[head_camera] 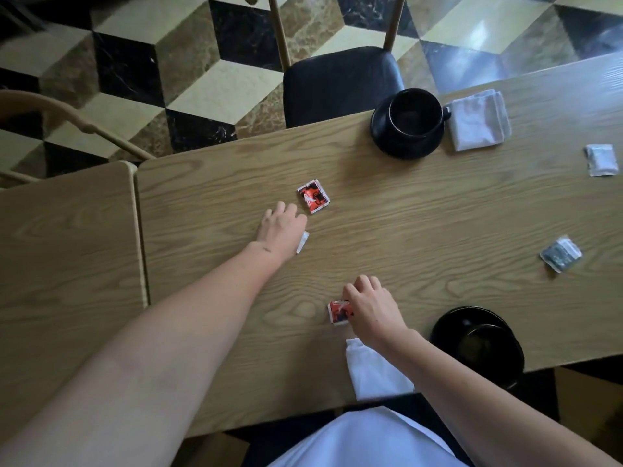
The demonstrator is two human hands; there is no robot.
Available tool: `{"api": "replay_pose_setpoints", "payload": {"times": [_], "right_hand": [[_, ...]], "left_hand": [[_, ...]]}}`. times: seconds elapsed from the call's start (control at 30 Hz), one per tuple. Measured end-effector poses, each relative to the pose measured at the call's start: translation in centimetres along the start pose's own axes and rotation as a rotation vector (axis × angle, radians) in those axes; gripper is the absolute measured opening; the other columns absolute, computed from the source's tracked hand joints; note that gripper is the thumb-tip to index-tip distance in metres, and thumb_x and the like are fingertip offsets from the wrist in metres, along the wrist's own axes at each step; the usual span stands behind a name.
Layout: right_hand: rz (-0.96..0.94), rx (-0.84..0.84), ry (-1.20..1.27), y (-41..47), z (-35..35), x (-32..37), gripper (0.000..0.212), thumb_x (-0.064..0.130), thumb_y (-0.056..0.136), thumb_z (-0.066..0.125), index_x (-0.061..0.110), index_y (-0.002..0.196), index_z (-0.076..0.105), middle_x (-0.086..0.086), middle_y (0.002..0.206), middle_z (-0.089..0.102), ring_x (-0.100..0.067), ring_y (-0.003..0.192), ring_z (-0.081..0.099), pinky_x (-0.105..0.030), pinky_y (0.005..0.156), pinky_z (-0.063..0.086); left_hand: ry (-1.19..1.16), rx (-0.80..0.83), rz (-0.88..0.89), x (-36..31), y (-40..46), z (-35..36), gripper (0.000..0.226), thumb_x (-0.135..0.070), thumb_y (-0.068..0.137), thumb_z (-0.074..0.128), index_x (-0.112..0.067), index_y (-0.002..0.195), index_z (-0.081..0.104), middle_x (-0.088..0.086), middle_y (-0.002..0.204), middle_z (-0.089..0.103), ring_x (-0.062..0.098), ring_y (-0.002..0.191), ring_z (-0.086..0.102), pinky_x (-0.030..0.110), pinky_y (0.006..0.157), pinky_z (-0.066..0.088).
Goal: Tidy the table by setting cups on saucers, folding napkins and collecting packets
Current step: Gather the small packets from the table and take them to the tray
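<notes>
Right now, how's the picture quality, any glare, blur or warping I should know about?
Head view: window glare washes the floor tiles at top right; wide-angle warping bows the table edges; the whole frame is slightly soft, and the grey packet is too blurred to read; the near cup sits in deep shadow, so its inside is hard to see.

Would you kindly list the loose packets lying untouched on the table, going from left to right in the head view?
Red packet → grey packet → white packet.
</notes>
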State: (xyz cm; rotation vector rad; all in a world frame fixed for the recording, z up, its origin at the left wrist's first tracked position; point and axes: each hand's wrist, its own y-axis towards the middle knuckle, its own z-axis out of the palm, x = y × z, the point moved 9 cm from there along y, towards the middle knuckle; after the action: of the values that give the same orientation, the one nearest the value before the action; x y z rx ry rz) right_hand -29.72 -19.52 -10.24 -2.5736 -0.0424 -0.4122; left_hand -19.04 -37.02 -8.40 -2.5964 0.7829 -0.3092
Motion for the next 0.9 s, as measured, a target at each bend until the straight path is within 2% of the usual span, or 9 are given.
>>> {"api": "replay_pose_setpoints", "payload": {"times": [0.13, 0.27, 0.33, 0.4, 0.53, 0.67, 0.73, 0.8, 0.9], "right_hand": [[0.022, 0.017, -0.021, 0.0, -0.1, 0.0, 0.027, 0.008, 0.08, 0.056, 0.017, 0.106, 0.052, -0.002, 0.111, 0.052, -0.027, 0.106, 0.047, -0.035, 0.08, 0.042], [0.064, 0.063, 0.068, 0.1, -0.1, -0.1, 0.018, 0.007, 0.082, 0.053, 0.019, 0.096, 0.05, -0.002, 0.096, 0.064, -0.029, 0.099, 0.056, -0.037, 0.073, 0.037], [0.177, 0.102, 0.327, 0.4, -0.3, -1.0, 0.014, 0.016, 0.086, 0.062, 0.018, 0.1, 0.061, -0.003, 0.094, 0.069, -0.028, 0.093, 0.063, -0.035, 0.073, 0.046], [0.283, 0.077, 0.605, 0.7, -1.1, -1.8, 0.016, 0.021, 0.084, 0.073, 0.017, 0.099, 0.073, 0.0, 0.089, 0.071, -0.019, 0.084, 0.066, -0.028, 0.072, 0.049], [0.499, -0.027, 1.208, 1.2, -2.6, -2.8, 0.006, 0.011, 0.084, 0.077, 0.011, 0.088, 0.072, -0.007, 0.083, 0.071, -0.016, 0.069, 0.062, -0.029, 0.067, 0.048], [0.545, -0.017, 1.458, 2.7, -3.5, -1.6, 0.01, 0.008, 0.087, 0.074, 0.005, 0.097, 0.071, -0.009, 0.086, 0.072, -0.01, 0.066, 0.063, -0.022, 0.065, 0.051], [0.549, -0.008, 1.511, 3.6, -3.6, -0.8, 0.02, 0.01, 0.087, 0.076, 0.001, 0.103, 0.07, -0.009, 0.085, 0.072, -0.009, 0.064, 0.062, -0.022, 0.065, 0.052], [0.551, -0.014, 1.534, 4.4, -3.4, -0.3, 0.02, 0.013, 0.085, 0.079, 0.003, 0.099, 0.068, -0.007, 0.08, 0.072, -0.007, 0.059, 0.061, -0.021, 0.062, 0.054], [0.545, -0.041, 1.451, 5.3, -3.2, 0.2, 0.015, 0.017, 0.083, 0.08, 0.011, 0.086, 0.067, -0.005, 0.077, 0.072, -0.009, 0.06, 0.064, -0.021, 0.059, 0.055]], "left_hand": [[-0.002, 0.009, -0.044, 0.6, -0.2, 0.6, 0.023, -0.015, 0.089, 0.062, -0.015, 0.111, 0.06, 0.006, 0.12, 0.057, 0.03, 0.117, 0.046, 0.04, 0.091, 0.039], [-0.174, 0.023, -0.155, 1.5, -0.9, 1.6, 0.018, -0.019, 0.09, 0.063, -0.016, 0.107, 0.058, 0.006, 0.112, 0.069, 0.031, 0.116, 0.049, 0.039, 0.089, 0.038], [-0.502, 0.008, -0.342, 2.8, -1.7, 2.4, 0.018, -0.02, 0.089, 0.066, -0.013, 0.106, 0.065, 0.01, 0.11, 0.071, 0.032, 0.111, 0.058, 0.038, 0.087, 0.045], [-1.0, -0.051, -0.605, 4.0, -3.4, 3.8, 0.016, -0.019, 0.085, 0.071, -0.011, 0.099, 0.073, 0.011, 0.101, 0.075, 0.029, 0.093, 0.068, 0.034, 0.077, 0.051], [-1.703, -0.072, -0.877, 2.6, -6.8, 6.5, 0.014, -0.007, 0.085, 0.073, -0.004, 0.099, 0.073, 0.013, 0.095, 0.074, 0.024, 0.084, 0.068, 0.031, 0.074, 0.05], [-2.043, 0.006, -0.944, -0.4, -7.9, 6.9, 0.011, -0.006, 0.094, 0.06, -0.01, 0.086, 0.066, 0.014, 0.087, 0.068, 0.023, 0.072, 0.064, 0.032, 0.067, 0.05], [-2.185, -0.011, -0.961, -1.4, -8.1, 6.5, 0.015, -0.017, 0.099, 0.055, -0.007, 0.094, 0.066, 0.014, 0.088, 0.068, 0.023, 0.071, 0.064, 0.032, 0.064, 0.052], [-2.313, -0.035, -0.94, -2.2, -8.2, 6.1, 0.02, -0.023, 0.099, 0.058, -0.005, 0.101, 0.066, 0.015, 0.089, 0.071, 0.023, 0.072, 0.067, 0.033, 0.064, 0.056], [-2.353, -0.05, -0.859, -3.0, -8.0, 5.5, 0.006, -0.006, 0.094, 0.062, -0.005, 0.094, 0.067, 0.016, 0.089, 0.07, 0.02, 0.068, 0.069, 0.032, 0.065, 0.058]]}}
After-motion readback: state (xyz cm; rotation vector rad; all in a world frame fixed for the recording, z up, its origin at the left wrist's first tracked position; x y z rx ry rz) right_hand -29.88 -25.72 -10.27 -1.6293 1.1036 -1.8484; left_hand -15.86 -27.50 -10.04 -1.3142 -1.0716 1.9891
